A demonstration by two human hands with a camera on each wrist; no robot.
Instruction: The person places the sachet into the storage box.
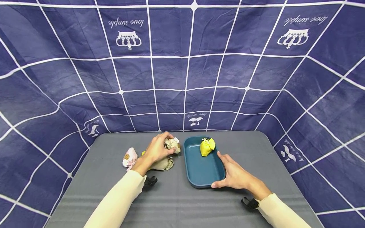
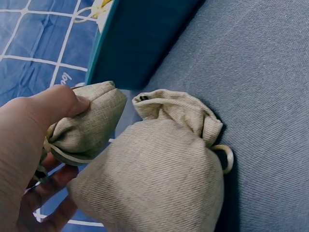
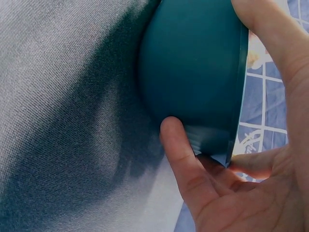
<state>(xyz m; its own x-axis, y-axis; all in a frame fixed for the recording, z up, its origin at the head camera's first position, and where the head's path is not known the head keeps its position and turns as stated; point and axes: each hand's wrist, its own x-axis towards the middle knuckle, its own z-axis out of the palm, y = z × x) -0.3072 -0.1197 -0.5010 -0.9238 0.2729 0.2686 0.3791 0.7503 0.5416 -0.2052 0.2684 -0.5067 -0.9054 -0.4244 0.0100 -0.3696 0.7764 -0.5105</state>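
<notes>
My left hand (image 1: 156,149) pinches a small beige drawstring pouch (image 1: 174,145) with a white lace trim and a brown patch, just left of the tray. Thumb on top and fingers beneath show in the left wrist view. Under that hand lies a larger beige drawstring pouch (image 2: 159,174) with a gathered neck and loose cord. My right hand (image 1: 235,174) holds the teal rectangular tray (image 1: 201,174) by its right side, thumb at the near corner and fingers along the outer wall. Inside the tray, near the far end, a yellow tied pouch (image 1: 206,148) stands.
A pink pouch (image 1: 130,156) with a brown patch lies to the left of my left wrist. A bit of something yellow (image 1: 143,153) peeks out behind the left hand. The grey tabletop (image 1: 182,205) meets a blue checked curtain (image 1: 171,72) at the back and sides.
</notes>
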